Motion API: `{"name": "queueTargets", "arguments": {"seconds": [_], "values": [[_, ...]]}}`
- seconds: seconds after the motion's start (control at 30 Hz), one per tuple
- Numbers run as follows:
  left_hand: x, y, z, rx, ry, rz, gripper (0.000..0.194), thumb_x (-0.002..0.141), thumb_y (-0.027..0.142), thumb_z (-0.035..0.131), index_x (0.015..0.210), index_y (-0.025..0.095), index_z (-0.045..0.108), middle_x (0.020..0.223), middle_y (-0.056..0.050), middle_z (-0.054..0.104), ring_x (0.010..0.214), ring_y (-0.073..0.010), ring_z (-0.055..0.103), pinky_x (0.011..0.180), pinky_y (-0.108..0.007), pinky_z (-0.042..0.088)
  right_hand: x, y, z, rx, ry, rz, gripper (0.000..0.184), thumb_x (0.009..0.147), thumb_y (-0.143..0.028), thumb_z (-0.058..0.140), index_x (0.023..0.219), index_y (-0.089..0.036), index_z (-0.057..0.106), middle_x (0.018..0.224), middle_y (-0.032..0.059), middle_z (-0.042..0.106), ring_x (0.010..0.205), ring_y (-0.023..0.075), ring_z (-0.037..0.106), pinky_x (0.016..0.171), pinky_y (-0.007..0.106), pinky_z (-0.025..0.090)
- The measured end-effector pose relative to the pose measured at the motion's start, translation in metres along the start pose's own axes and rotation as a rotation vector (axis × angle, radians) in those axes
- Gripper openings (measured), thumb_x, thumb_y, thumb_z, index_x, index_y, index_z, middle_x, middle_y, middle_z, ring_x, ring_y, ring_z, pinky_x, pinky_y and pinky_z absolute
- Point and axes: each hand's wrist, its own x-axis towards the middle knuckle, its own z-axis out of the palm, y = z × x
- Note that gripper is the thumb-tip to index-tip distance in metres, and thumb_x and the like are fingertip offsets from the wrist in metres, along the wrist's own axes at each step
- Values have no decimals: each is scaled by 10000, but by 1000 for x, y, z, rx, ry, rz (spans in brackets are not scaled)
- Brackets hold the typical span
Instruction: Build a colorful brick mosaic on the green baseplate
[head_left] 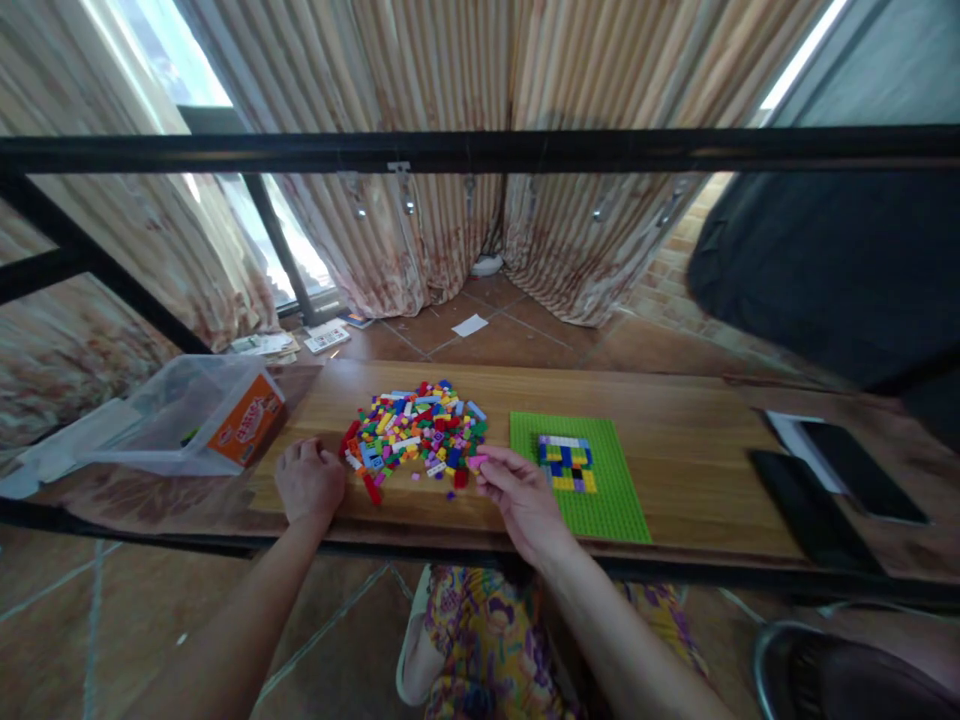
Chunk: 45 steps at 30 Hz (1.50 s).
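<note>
Between the thumb and fingers of my right hand (517, 492) is a small pink toy brick (478, 461), held just off the right side of a pile of mixed-colour building bricks (420, 425). My left hand (311, 482) rests on the table at the pile's left edge, its fingers curled; nothing shows in them. Right of my right hand lies a green studded baseplate (619, 490). On it stands a low built-up block of bricks (576, 482) in white, blue, yellow and other colours, with an opening in it. My right hand partly overlaps the baseplate's left edge.
A clear plastic bin (161, 405) with an orange label stands at the left end of the wooden table (697, 450). Dark flat phone-like objects (862, 470) lie at the right end. A black metal bar (480, 150) crosses beyond the table. A few loose bricks lie near the front edge.
</note>
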Motion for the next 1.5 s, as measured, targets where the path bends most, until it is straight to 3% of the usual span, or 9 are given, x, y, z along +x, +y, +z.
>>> {"name": "queueTargets", "arguments": {"seconds": [0.23, 0.47, 0.6, 0.77, 1.03, 1.5], "values": [[3, 5, -6, 83, -60, -13, 443, 878, 229, 373, 1173, 20, 628, 1180, -227, 615, 1134, -332, 544, 1003, -464, 423, -21, -8, -61, -213, 235, -95, 327, 595, -378, 841, 866, -220, 746, 690, -12, 697, 565, 85, 504, 539, 219, 393], [3, 12, -13, 106, -93, -31, 471, 885, 241, 358, 1203, 7, 614, 1221, -235, 604, 1157, -331, 535, 1021, -448, 409, -28, -39, -127, -463, 428, -192, 372, 569, -464, 835, 800, -187, 740, 764, 31, 724, 617, 118, 531, 553, 243, 391], [3, 13, -14, 110, -116, -57, 478, 889, 253, 355, 1213, 15, 614, 1230, -230, 600, 1172, -332, 530, 1029, -451, 407, -22, -51, -150, -574, 492, -211, 432, 579, -513, 811, 839, -176, 739, 775, 44, 732, 656, 152, 582, 583, 264, 434], [5, 14, -14, 105, -129, -65, 489, 890, 259, 350, 1215, 10, 616, 1259, -232, 589, 1200, -345, 516, 1059, -454, 390, -7, -53, -161, -721, 509, -296, 435, 624, -552, 765, 829, -169, 749, 836, 71, 752, 793, 213, 662, 731, 320, 506], [4, 13, -13, 106, -115, -61, 480, 883, 262, 360, 1200, 16, 625, 1223, -235, 601, 1179, -341, 527, 1039, -460, 404, 9, -49, -166, -824, 499, -310, 405, 684, -537, 711, 851, -171, 764, 889, 89, 767, 867, 251, 695, 818, 364, 522], [4, 8, -8, 81, -75, -29, 469, 880, 254, 359, 1187, 15, 623, 1197, -229, 606, 1164, -327, 526, 1029, -455, 404, 13, -52, -159, -1065, 411, -359, 301, 756, -486, 642, 829, -219, 760, 927, 75, 767, 885, 250, 686, 808, 367, 516]]}}
